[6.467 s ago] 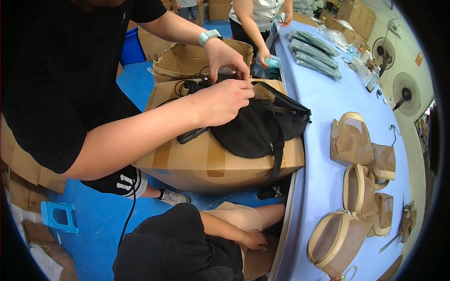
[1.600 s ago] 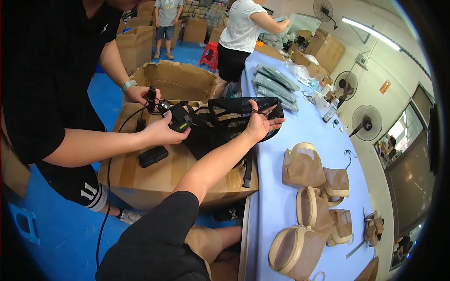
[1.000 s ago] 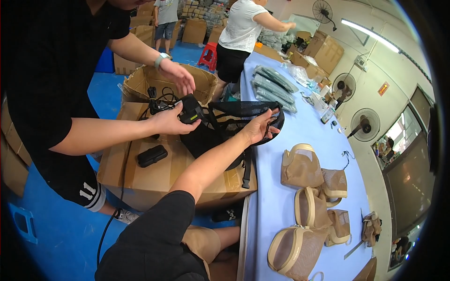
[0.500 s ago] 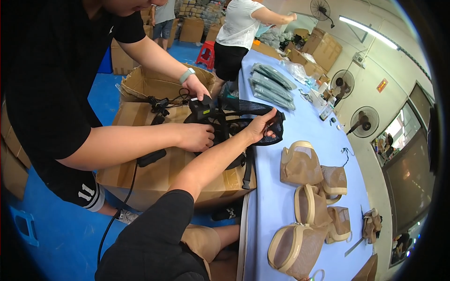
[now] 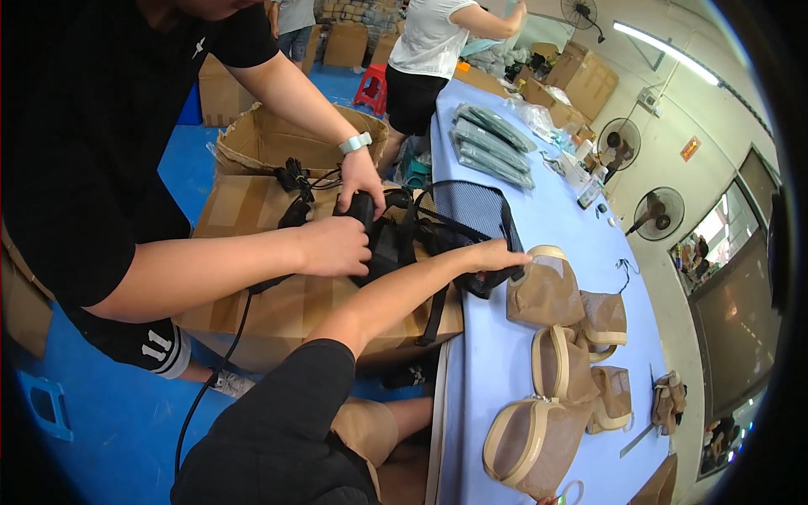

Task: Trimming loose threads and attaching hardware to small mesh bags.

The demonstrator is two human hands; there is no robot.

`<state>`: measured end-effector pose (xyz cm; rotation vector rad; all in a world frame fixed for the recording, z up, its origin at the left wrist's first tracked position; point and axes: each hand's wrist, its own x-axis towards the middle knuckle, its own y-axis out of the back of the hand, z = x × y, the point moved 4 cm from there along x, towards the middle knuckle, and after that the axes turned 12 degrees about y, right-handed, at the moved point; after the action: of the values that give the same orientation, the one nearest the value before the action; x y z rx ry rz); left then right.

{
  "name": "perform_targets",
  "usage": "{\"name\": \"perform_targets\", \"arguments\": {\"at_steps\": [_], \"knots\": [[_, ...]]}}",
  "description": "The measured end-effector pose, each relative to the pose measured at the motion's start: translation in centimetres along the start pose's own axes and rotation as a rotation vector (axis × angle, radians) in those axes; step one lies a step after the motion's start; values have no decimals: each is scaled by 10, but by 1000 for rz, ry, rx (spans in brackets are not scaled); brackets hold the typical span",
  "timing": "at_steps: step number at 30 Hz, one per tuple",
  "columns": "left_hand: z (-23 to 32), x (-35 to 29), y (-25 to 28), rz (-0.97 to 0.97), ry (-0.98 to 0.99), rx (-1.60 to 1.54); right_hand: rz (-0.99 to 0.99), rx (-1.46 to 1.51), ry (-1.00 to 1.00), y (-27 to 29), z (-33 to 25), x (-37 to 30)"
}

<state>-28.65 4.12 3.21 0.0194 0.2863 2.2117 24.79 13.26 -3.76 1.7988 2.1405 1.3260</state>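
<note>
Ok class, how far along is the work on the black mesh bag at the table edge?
Done: tan pouches lie closed on the blue table. In hand: the person's left hand holds the black mesh bag open by its rim while a co-worker's hands press a black device into it. Left: the cable hangs outside, and the bag is unclosed.

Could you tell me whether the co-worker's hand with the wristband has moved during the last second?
Yes: that hand went from the open cardboard box to the black bag.
</note>
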Motion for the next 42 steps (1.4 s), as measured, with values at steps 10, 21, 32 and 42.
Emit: {"name": "perform_targets", "arguments": {"at_steps": [10, 21, 32, 42], "knots": [[71, -30, 20, 332, -141, 804, 4, 17, -88, -4, 0, -2], [-4, 35, -35, 133, -267, 1520, 49, -15, 21, -4, 17, 0], [-45, 66, -24, -320, 588, 2706, 49, -60, -3, 2, -3, -3], [-61, 69, 48, -60, 1050, 2066, 55, -3, 35, -6, -11, 2]]}}
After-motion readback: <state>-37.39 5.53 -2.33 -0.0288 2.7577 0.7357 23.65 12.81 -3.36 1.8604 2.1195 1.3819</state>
